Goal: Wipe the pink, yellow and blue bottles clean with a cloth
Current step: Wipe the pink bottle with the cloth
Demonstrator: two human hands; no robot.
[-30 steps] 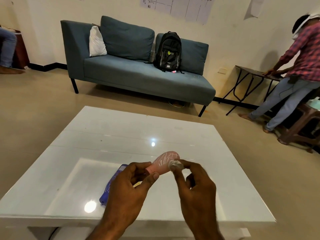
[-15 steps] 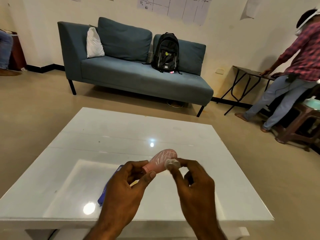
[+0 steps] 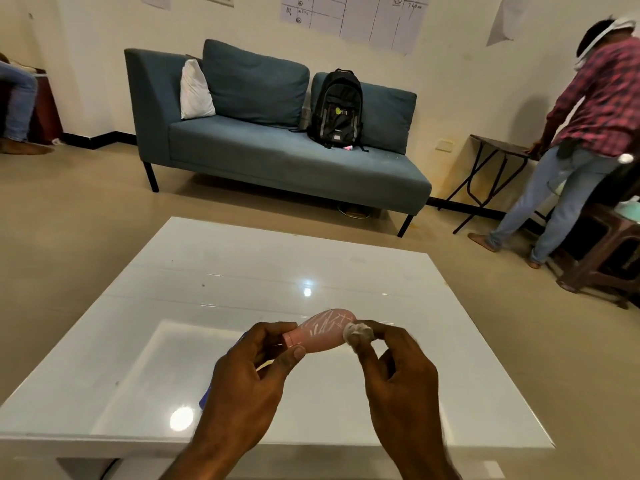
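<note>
Left hand (image 3: 242, 386) grips pink bottle (image 3: 320, 329) — cloth (image 3: 356, 332) touching.

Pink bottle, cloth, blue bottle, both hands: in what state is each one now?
Pink bottle: held above the table, lying sideways, white scribble marks on it.
Cloth: small wad, pressed on the bottle's wide end.
Blue bottle: on the white table, mostly hidden.
Left hand: pinching the bottle's neck.
Right hand: pinching the cloth.

A black backpack (image 3: 335, 110) sits on a teal sofa (image 3: 277, 157).
</note>
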